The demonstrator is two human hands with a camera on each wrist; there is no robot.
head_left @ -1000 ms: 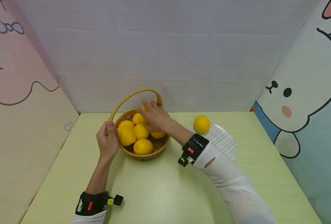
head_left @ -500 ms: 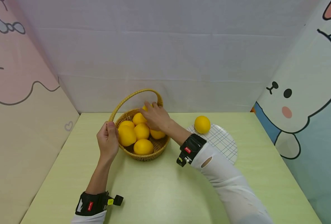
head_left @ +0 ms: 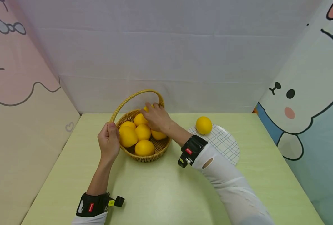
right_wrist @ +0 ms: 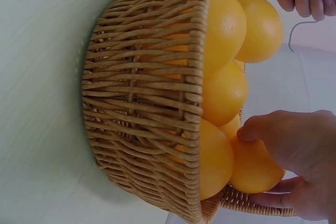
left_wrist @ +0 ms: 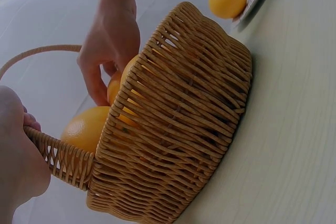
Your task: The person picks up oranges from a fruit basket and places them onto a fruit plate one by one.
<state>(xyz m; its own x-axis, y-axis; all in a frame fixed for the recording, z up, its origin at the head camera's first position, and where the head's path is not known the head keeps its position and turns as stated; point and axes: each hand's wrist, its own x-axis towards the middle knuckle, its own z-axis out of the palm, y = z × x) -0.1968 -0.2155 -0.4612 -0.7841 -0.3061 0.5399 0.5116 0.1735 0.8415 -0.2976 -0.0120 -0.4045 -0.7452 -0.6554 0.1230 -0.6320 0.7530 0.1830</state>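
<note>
A round wicker basket [head_left: 146,158] with a tall arched handle [head_left: 132,94] stands on the table, holding several oranges [head_left: 127,136]. My left hand [head_left: 108,142] grips the left side of that handle, thumb on top. Over the back right of the basket, my right hand [head_left: 158,119] has its thumb and fingers around one orange [right_wrist: 255,169]. That orange sits among the others, near the handle's right base, and the hand covers much of it in the head view. Seen from the left wrist, the right hand [left_wrist: 111,38] reaches down behind the basket's rim.
A white plate [head_left: 225,143] with a grid pattern lies right of the basket, partly behind the right forearm. One orange [head_left: 204,125] sits on its far left part. A pale wall [head_left: 166,62] rises just behind the table's back edge.
My right wrist and forearm have shifted slightly left, while the fingers stay at the orange in the basket. The left hand keeps its hold on the handle.
</note>
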